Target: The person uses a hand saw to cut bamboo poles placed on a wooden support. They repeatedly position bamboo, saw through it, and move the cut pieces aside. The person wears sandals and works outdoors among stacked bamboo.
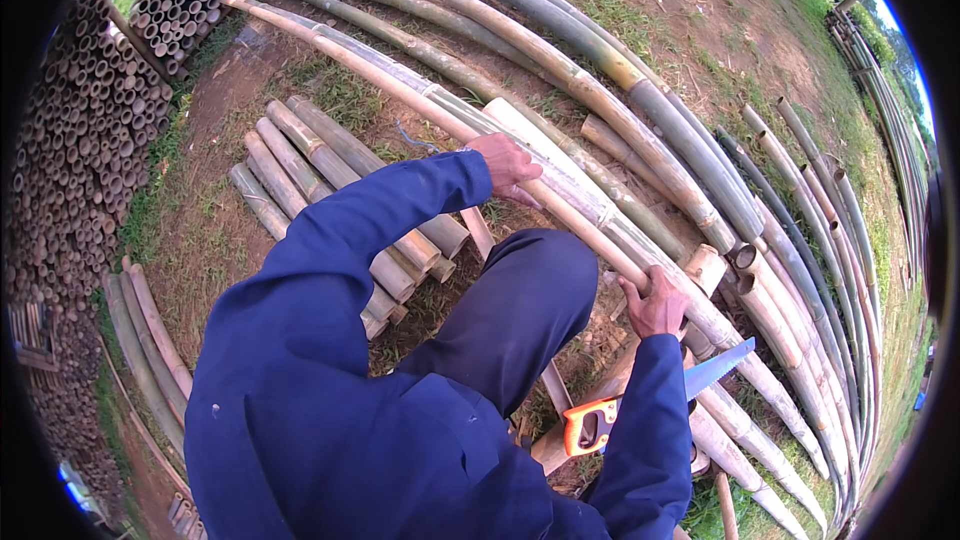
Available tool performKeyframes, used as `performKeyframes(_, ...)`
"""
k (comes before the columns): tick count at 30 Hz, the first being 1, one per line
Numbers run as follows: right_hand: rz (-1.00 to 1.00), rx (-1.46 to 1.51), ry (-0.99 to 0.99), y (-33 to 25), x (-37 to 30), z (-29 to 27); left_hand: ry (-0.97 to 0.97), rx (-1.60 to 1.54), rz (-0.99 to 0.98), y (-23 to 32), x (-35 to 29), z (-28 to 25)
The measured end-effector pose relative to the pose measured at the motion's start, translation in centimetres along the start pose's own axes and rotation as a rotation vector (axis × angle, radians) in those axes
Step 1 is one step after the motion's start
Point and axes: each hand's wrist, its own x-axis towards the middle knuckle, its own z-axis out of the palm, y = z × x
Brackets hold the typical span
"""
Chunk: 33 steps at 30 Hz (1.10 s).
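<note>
A slim tan pole slants from the far left down toward my right side, lying along a thicker pale bamboo pole. My left hand is closed over the slim pole above my bent knee. At its near end, my right hand grips it, with the thumb on the near side and the fingers partly hidden. Under my right forearm rests a handsaw with an orange handle and a blue blade. The forearm covers the saw's middle.
Long bamboo poles lie side by side beyond my hands and curve round to the right. Short cut bamboo lengths are piled left of my knee. A tall stack of bamboo ends stands at the far left. Grass and bare soil show beyond.
</note>
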Motion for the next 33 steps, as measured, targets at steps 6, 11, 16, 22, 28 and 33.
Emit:
performKeyframes(6, 0.081, -0.027, -0.080, -1.7, 0.1, 0.1, -0.024, -0.003, 0.004, -1.1, -0.8, 0.3)
performKeyframes(11, 0.044, -0.027, -0.029, -0.4, 0.1, 0.1, -0.029, -0.007, 0.024, -0.9, 0.1, 0.1)
performKeyframes(16, 0.029, -0.055, -0.005, 1.2, -1.3, -1.1, 0.015, -0.050, 0.053, 0.8, 1.2, 0.3)
performKeyframes(22, 0.004, -0.011, -0.041, 3.6, -2.5, -2.4, 0.014, -0.025, 0.027, 3.7, 2.5, 0.1)
performKeyframes(28, 0.024, 0.142, -0.009, 4.5, -1.6, -2.3, -0.029, -0.008, -0.013, 3.3, 4.4, 1.4)
performKeyframes(33, 0.043, 0.164, 0.012, 6.4, 0.6, 0.5, -0.122, -0.113, -0.161, 2.6, 4.9, 2.9)
